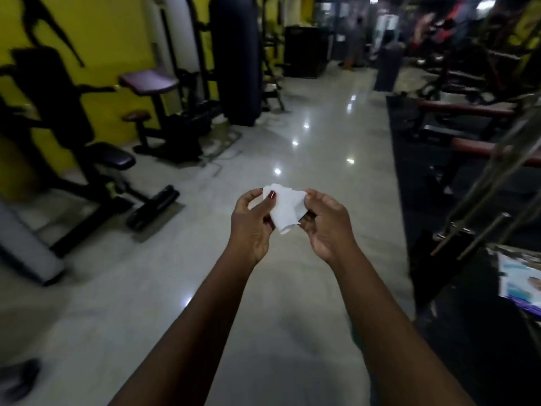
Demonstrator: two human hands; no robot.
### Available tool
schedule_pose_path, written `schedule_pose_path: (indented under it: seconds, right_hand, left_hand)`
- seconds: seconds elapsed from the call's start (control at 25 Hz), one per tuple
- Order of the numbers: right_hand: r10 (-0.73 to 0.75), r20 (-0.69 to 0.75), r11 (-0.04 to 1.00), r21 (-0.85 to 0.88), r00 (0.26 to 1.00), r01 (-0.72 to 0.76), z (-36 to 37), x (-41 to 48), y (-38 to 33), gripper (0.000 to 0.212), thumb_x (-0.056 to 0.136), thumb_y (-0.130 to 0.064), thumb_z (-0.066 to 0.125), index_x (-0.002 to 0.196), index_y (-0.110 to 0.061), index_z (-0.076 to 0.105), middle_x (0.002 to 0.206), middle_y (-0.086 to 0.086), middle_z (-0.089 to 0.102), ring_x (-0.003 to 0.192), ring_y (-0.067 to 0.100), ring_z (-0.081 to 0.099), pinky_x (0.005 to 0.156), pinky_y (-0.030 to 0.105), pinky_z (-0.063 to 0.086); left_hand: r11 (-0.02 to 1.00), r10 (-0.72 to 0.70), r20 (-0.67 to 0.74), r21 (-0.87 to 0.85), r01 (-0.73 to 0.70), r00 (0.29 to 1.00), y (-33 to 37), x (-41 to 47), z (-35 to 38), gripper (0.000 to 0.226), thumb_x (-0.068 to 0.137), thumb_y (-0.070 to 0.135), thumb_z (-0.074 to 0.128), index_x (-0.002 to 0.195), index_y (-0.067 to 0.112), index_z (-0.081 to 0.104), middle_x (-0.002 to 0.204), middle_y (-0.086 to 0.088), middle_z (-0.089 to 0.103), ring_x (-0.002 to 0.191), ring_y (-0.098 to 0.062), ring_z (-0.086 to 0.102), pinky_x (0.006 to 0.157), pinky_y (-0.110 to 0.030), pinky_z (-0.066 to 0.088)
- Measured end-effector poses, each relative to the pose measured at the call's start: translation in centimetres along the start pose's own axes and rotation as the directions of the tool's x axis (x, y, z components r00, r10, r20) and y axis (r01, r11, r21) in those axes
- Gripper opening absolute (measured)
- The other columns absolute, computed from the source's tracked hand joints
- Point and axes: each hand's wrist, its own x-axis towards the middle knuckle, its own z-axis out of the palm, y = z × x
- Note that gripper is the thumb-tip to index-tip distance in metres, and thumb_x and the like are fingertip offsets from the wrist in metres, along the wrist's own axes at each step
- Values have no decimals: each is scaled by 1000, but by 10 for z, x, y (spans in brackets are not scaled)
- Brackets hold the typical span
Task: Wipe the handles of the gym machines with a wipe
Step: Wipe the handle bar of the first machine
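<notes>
A white wipe (pixel 285 208) hangs between both hands at the centre of the view, over the shiny floor. My left hand (pixel 253 222) pinches its left edge with thumb and fingers. My right hand (pixel 326 222) pinches its right edge. Black gym machines (pixel 73 127) with padded seats line the yellow wall on the left, well away from my hands. Their handles are dark and blurred. On the right, metal bars of another machine (pixel 494 177) slant down close beside me.
A black punching bag (pixel 235 60) hangs at the back left. Benches with red pads (pixel 465 109) stand on a dark mat at the right. A printed packet (pixel 521 279) lies at the right edge. A wide tiled aisle (pixel 322 127) runs ahead.
</notes>
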Motion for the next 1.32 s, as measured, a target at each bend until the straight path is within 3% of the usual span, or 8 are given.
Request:
schedule_pose_path:
  seconds: [0.2,0.32,0.4,0.64,0.8,0.92,1.08,1.32]
  right_hand:
    - [163,271,980,-152,949,-125,121,-109,96,15,96,-19,56,110,-15,59,115,11,63,96,25,64,72,37,57]
    - [345,563,927,-328,751,-181,178,-183,142,39,83,-32,68,113,-6,64,105,12,70,91,25,68,72,36,58]
    - [409,616,890,-433,674,-144,218,-234,169,20,87,-20,67,101,-5,67,95,12,71,82,22,67,74,33,57]
    - [469,698,818,-574,541,31,333,-367,262,17,94,-20,57,82,-15,68,93,11,71,89,29,67,85,50,55]
    - [492,795,817,-562,355,126,396,-464,313,19,94,-29,60,100,-15,70,98,5,71,89,22,66,74,33,56]
    - [487,858,850,-509,164,139,440,-520,350,12,93,-25,61,90,-18,71,95,8,72,92,27,67,81,38,56]
    - [532,845,843,-522,-58,128,511,-586,395,18,96,-20,55,84,-17,68,75,0,71,66,10,66,57,25,53]
    - [614,772,784,-621,-161,13,598,-664,450,18,96,-2,44,96,1,61,78,10,63,65,19,58,60,27,49]
  left_hand:
    - [974,200,-168,143,-177,965,81,-120,-150,28,91,-5,53,101,21,57,96,-4,71,79,-21,69,69,-34,57]
    - [935,305,-289,273,-228,907,119,-195,-226,29,93,-4,50,103,20,62,93,1,72,83,-20,68,78,-39,56]
    - [909,380,-381,320,-266,843,142,-246,-272,31,94,-3,49,106,21,63,97,2,73,87,-18,69,80,-41,56]
    - [888,447,-735,298,-350,509,190,-380,-382,23,95,0,49,100,15,65,96,1,72,89,-21,68,81,-38,55]
    - [791,611,-786,604,-95,90,217,-463,-454,9,90,15,61,95,18,69,91,0,72,80,-13,66,67,-22,52]
    - [842,538,-839,529,-107,82,244,-506,-500,24,94,35,57,77,23,70,79,-3,72,74,-18,66,71,-32,52]
    - [837,539,-842,537,-108,-9,282,-555,-575,34,82,46,70,82,12,71,84,-13,73,84,-34,69,76,-42,55]
    - [759,380,-873,483,-438,-305,329,-618,-669,10,92,18,62,91,9,67,93,-21,67,82,-27,60,74,-42,53]
